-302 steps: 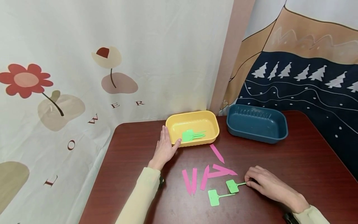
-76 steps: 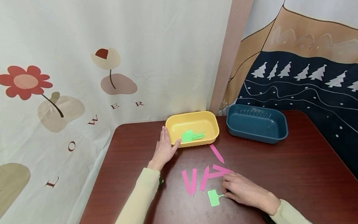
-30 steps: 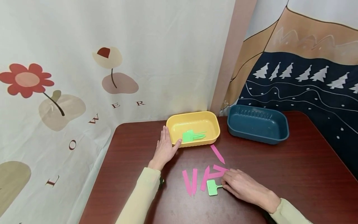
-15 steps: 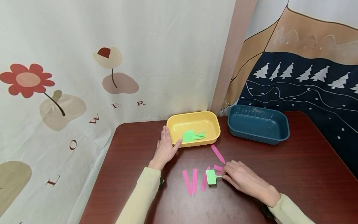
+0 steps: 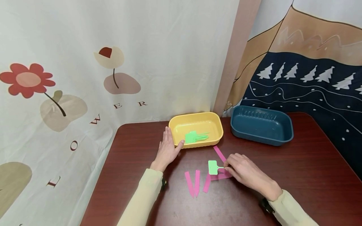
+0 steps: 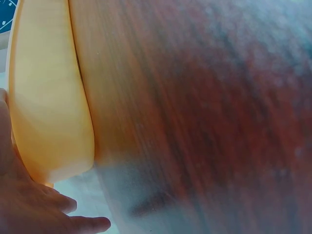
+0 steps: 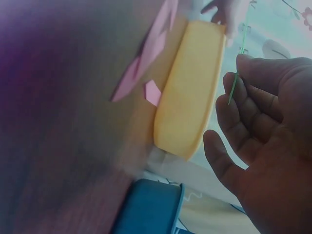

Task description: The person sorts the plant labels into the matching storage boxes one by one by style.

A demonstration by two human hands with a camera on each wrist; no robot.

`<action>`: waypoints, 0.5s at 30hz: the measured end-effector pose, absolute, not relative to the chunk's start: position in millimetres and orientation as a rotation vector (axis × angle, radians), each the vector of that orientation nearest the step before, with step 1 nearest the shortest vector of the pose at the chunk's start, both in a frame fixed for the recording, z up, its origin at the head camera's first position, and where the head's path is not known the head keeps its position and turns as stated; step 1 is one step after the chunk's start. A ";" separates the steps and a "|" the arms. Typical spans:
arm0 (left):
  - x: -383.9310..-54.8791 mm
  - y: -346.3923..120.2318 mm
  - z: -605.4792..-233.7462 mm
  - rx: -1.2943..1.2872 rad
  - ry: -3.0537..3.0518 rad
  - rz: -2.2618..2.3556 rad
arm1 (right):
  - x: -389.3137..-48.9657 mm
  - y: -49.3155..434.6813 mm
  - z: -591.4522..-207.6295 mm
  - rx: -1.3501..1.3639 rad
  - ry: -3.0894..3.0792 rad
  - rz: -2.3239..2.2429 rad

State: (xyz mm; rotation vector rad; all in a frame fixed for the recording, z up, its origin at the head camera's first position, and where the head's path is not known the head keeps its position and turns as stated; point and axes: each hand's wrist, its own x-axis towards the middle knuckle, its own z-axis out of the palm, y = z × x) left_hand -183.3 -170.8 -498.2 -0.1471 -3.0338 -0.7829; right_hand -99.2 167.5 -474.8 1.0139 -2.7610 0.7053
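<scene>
Green plant tags (image 5: pixel 190 137) lie in the yellow tray (image 5: pixel 200 125), touched by the straight-fingered left hand (image 5: pixel 167 149); the right hand (image 5: pixel 246 171) pinches the only visible loose green tag (image 5: pixel 213 167) above pink plant labels (image 5: pixel 197 183) on the tabletop (image 5: pixel 135 144), so green loading appears nearly complete.

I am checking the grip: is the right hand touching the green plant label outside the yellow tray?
Touching: the right wrist view shows the right hand pinching the green plant label by its thin stem.
</scene>
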 end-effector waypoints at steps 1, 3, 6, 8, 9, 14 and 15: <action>-183.2 -170.8 -498.0 -0.147 -3.034 -0.782 | -100.7 167.0 -473.8 1.005 -2.757 0.710; -183.2 -170.9 -497.8 -0.146 -3.034 -0.781 | -103.6 165.7 -471.6 0.987 -2.753 0.717; -183.1 -171.0 -497.5 -0.144 -3.030 -0.783 | -108.4 162.8 -467.3 0.957 -2.759 0.732; -183.2 -171.0 -497.6 -0.144 -3.028 -0.784 | -111.6 160.6 -464.1 0.944 -2.757 0.741; -183.3 -170.9 -497.6 -0.145 -3.029 -0.782 | -113.3 159.3 -462.5 0.939 -2.753 0.746; -183.7 -170.7 -498.1 -0.144 -3.035 -0.775 | -121.6 152.3 -455.3 0.933 -2.745 0.779; -183.6 -170.7 -498.1 -0.143 -3.036 -0.776 | -123.2 150.9 -453.8 0.928 -2.749 0.790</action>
